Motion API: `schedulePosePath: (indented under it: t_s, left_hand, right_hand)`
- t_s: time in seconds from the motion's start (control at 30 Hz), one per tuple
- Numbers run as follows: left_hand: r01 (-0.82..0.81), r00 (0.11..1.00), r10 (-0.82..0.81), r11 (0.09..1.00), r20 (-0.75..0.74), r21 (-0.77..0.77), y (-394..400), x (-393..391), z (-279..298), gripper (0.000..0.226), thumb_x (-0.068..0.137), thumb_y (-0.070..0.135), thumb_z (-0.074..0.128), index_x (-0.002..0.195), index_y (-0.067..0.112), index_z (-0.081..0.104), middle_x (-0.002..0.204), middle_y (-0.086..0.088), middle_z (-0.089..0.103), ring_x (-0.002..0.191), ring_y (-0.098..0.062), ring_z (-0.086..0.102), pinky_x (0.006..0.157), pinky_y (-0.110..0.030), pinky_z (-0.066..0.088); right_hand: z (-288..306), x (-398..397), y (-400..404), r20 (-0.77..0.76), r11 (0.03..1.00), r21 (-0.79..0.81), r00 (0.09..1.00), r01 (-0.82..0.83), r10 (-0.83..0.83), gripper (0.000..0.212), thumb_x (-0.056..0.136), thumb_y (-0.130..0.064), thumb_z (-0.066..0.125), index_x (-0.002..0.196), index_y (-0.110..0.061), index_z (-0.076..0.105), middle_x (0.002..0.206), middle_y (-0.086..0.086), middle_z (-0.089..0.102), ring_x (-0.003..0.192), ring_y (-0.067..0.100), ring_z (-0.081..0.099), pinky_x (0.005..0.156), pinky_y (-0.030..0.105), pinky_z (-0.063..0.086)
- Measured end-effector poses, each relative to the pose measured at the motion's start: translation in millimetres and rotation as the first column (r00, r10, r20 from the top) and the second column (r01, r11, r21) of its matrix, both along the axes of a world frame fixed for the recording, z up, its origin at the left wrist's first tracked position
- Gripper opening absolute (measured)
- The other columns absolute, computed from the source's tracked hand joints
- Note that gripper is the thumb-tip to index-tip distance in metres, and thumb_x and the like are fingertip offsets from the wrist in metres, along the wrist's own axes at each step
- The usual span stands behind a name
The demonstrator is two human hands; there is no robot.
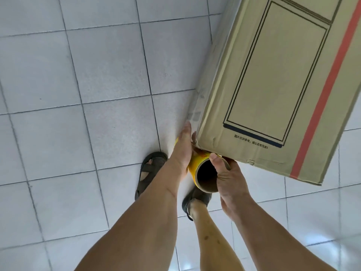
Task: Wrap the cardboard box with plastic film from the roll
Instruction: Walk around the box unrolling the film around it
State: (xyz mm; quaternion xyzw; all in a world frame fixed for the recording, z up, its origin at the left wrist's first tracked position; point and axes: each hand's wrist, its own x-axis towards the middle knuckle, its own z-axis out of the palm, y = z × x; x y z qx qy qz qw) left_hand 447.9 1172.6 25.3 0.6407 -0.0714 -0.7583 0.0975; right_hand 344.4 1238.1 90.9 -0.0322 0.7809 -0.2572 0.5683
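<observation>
Gripping the yellow film roll (197, 163) at the cardboard box (273, 85) corner, left hand (180, 151) and right hand (224, 173) both wrapped round it.

You are standing indoors on a floor of pale grey square tiles (109, 79) with dark grout lines, filling the view from 7 to 12 o'clock. It could be a home or a storeroom; nothing settles which. Your feet wear dark open sandals (148, 173). A large printed cardboard shipping box (273, 85) stands at 2 o'clock.
</observation>
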Motion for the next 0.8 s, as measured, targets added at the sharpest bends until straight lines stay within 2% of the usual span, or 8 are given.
schedulePosePath:
  t_s: [0.13, 0.23, 0.33, 0.43, 0.5, 0.63, 0.73, 0.8]
  left_hand:
    - [0.075, 0.996, -0.074, 0.997, -0.038, 0.015, -0.3, -3.5, -14.3, 0.074, 0.110, 0.076, 0.033, 0.153, 0.024, 0.062, 0.138, -0.016, 0.074, 0.126, -0.034, 0.071, 0.115, -0.050, 0.056]
    - [0.076, 0.997, -0.076, 0.997, -0.020, 0.000, -4.2, 1.1, -18.7, 0.088, 0.101, 0.087, 0.034, 0.163, 0.027, 0.052, 0.156, -0.009, 0.063, 0.142, -0.031, 0.060, 0.128, -0.053, 0.042]
    - [-0.026, 0.999, 0.025, 0.999, 0.020, 0.033, -12.0, -4.2, -42.3, 0.096, 0.092, 0.091, 0.037, 0.163, 0.028, 0.052, 0.162, -0.007, 0.059, 0.146, -0.029, 0.058, 0.129, -0.052, 0.041]
    - [0.088, 0.995, -0.084, 0.995, -0.060, 0.053, -26.7, -1.6, -45.0, 0.078, 0.106, 0.080, 0.037, 0.156, 0.026, 0.060, 0.158, -0.005, 0.062, 0.142, -0.026, 0.061, 0.128, -0.044, 0.042]
    - [0.168, 0.982, -0.163, 0.985, -0.093, 0.049, -31.4, 7.4, -49.6, 0.074, 0.110, 0.075, 0.033, 0.163, 0.026, 0.050, 0.160, 0.004, 0.054, 0.148, -0.018, 0.050, 0.124, -0.034, 0.035]
    - [0.090, 0.994, -0.091, 0.996, -0.061, -0.010, -32.7, 11.6, -71.4, 0.067, 0.115, 0.067, 0.023, 0.155, 0.025, 0.057, 0.163, -0.012, 0.057, 0.148, -0.030, 0.055, 0.120, -0.039, 0.043]
    - [0.070, 0.996, -0.067, 0.997, -0.059, 0.039, -28.3, -4.9, -94.0, 0.081, 0.109, 0.078, 0.030, 0.160, 0.021, 0.056, 0.163, -0.009, 0.057, 0.152, -0.030, 0.053, 0.130, -0.047, 0.039]
    - [0.032, 0.999, -0.032, 0.999, -0.016, 0.003, -10.0, -14.4, -133.7, 0.106, 0.087, 0.100, 0.040, 0.164, 0.028, 0.051, 0.168, -0.003, 0.052, 0.153, -0.029, 0.051, 0.130, -0.052, 0.039]
  right_hand:
    - [2.2, -4.3, -0.9, 0.017, 1.000, -0.014, 1.000, -0.002, 0.002, 0.039, 0.088, -0.035, 0.072, 0.125, -0.033, 0.060, 0.115, -0.009, 0.069, 0.104, 0.010, 0.064, 0.077, 0.024, 0.048]
    - [2.5, -4.5, 0.7, 0.015, 1.000, -0.008, 1.000, -0.013, 0.013, 0.043, 0.086, -0.037, 0.071, 0.127, -0.032, 0.060, 0.117, -0.005, 0.069, 0.108, 0.016, 0.064, 0.079, 0.028, 0.050]
    - [3.9, -5.3, -0.5, 0.031, 0.999, -0.020, 0.999, -0.026, 0.027, 0.059, 0.071, -0.050, 0.073, 0.126, -0.032, 0.061, 0.115, -0.007, 0.069, 0.108, 0.015, 0.064, 0.078, 0.027, 0.048]
    - [-4.2, -10.1, 4.3, 0.003, 0.998, -0.017, 0.998, -0.065, 0.065, 0.081, 0.055, -0.065, 0.084, 0.126, -0.033, 0.062, 0.114, -0.008, 0.072, 0.108, 0.016, 0.067, 0.082, 0.031, 0.051]
    - [-7.3, -9.3, 6.5, -0.002, 0.997, -0.018, 0.997, -0.074, 0.074, 0.085, 0.051, -0.071, 0.080, 0.125, -0.033, 0.063, 0.114, -0.005, 0.073, 0.108, 0.021, 0.068, 0.086, 0.039, 0.055]
    - [-12.9, -11.8, 7.8, 0.009, 0.992, -0.054, 0.994, -0.112, 0.112, 0.100, 0.037, -0.082, 0.081, 0.125, -0.036, 0.064, 0.117, -0.005, 0.072, 0.109, 0.023, 0.068, 0.096, 0.051, 0.053]
    - [-19.9, -17.7, 9.7, -0.022, 0.986, -0.055, 0.987, -0.158, 0.157, 0.108, 0.034, -0.084, 0.079, 0.128, -0.033, 0.063, 0.118, -0.008, 0.072, 0.107, 0.018, 0.069, 0.095, 0.046, 0.053]
    - [-22.3, -19.2, 12.3, -0.033, 0.985, -0.060, 0.987, -0.160, 0.158, 0.111, 0.030, -0.085, 0.079, 0.126, -0.031, 0.064, 0.112, -0.007, 0.073, 0.102, 0.019, 0.071, 0.090, 0.046, 0.054]
